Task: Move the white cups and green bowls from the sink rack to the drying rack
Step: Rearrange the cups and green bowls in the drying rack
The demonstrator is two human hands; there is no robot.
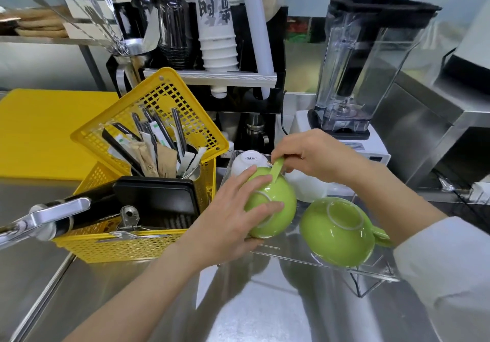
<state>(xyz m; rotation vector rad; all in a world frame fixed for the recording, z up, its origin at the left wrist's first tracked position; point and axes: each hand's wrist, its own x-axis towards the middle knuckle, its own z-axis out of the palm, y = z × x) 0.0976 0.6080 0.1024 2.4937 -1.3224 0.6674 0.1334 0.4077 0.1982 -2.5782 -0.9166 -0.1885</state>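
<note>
A green bowl point(281, 195) with a handle is upside down over the clear sink rack point(371, 272). My left hand point(230, 217) grips its body from the left, and my right hand point(313, 156) pinches its handle from above. A second green bowl point(336, 233) lies upside down on the rack to the right, its handle pointing right. Behind them stand two white cups, one point(248, 162) upside down with its printed base showing, the other point(307, 189) partly hidden by my right hand.
A yellow perforated basket point(143, 246) with cutlery, wrapped straws and a black tray stands to the left. A faucet handle point(53, 217) juts in at the left. A blender point(358, 76) sits behind the rack. The steel sink point(265, 310) lies below.
</note>
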